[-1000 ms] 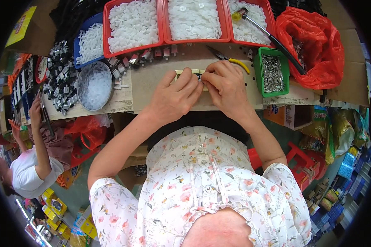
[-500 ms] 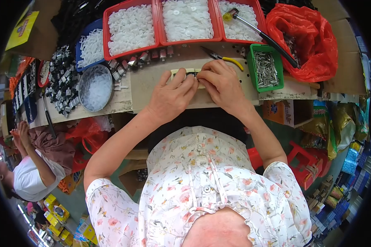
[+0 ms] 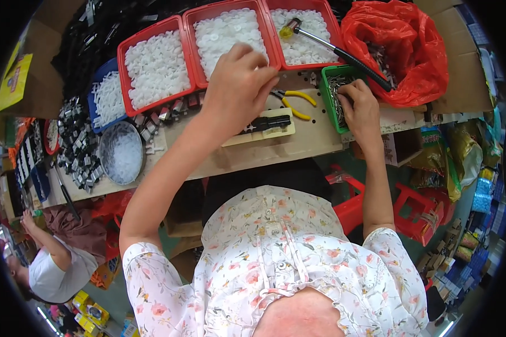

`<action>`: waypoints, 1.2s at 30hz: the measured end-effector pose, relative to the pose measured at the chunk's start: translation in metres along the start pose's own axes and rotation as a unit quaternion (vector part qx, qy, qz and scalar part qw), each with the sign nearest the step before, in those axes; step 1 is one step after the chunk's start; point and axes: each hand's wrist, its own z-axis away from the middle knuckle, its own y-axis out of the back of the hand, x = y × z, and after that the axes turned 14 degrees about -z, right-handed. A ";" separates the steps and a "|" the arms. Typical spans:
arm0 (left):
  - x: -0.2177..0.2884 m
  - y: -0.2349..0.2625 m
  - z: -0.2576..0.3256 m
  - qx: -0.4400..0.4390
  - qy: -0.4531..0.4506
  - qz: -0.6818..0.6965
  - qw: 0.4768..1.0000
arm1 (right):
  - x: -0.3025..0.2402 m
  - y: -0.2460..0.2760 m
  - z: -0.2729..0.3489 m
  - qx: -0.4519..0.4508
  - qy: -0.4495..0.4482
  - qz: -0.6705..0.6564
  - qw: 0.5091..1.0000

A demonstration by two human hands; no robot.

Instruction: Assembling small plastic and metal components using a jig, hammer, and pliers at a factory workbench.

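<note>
My left hand (image 3: 236, 90) is raised over the near edge of the middle red tray (image 3: 192, 50) of small white plastic parts, its fingers bunched together; anything between them is hidden. My right hand (image 3: 361, 109) reaches into the green bin (image 3: 324, 95) of thin metal pins, fingertips down among them. Between the hands, a cream jig (image 3: 284, 132) carrying a black part (image 3: 264, 122) lies on the cardboard-covered bench, untouched. Yellow-handled pliers (image 3: 295, 101) lie just beyond it.
A hammer (image 3: 343, 53) rests across the right red tray and a red bag (image 3: 410, 50) of metal parts. A round bowl (image 3: 121, 154), a blue tray (image 3: 104, 98) and black-and-silver pieces sit left. Another person (image 3: 56, 269) is lower left; red stools (image 3: 416, 210) stand under the bench.
Both hands have left the jig. My left hand rose toward the middle red tray, and my right hand moved right into the green bin. The camera view shifted closer.
</note>
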 end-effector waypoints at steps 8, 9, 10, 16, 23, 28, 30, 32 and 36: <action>-0.011 -0.061 -0.083 -0.085 -0.062 -0.204 0.973 | 0.002 0.003 -0.021 0.015 0.006 -0.007 1.000; -0.007 -0.062 -0.087 -0.069 -0.067 -0.214 0.972 | 0.002 0.005 -0.024 0.028 0.029 -0.017 0.999; -0.001 -0.062 -0.084 -0.103 -0.065 -0.229 0.966 | 0.002 0.006 -0.019 0.022 0.039 -0.022 0.999; -0.001 -0.083 -0.072 -0.154 -0.047 -0.217 0.963 | 0.011 -0.002 -0.007 0.020 0.025 -0.014 0.999; 0.004 -0.075 -0.066 -0.146 -0.033 -0.165 0.975 | 0.000 0.007 0.000 0.044 0.015 -0.037 0.998; -0.002 -0.065 -0.069 -0.104 0.059 0.009 0.993 | -0.008 0.012 -0.008 0.070 -0.011 -0.167 0.983; 0.003 -0.043 -0.063 -0.103 0.221 0.218 0.945 | -0.016 0.012 -0.017 0.059 -0.004 -0.206 0.977; 0.010 -0.022 -0.051 -0.125 0.342 0.400 0.841 | -0.032 0.010 -0.020 0.055 -0.024 -0.321 0.945; 0.019 -0.001 -0.029 -0.128 0.429 0.558 0.699 | -0.053 -0.001 -0.026 0.038 -0.005 -0.431 0.901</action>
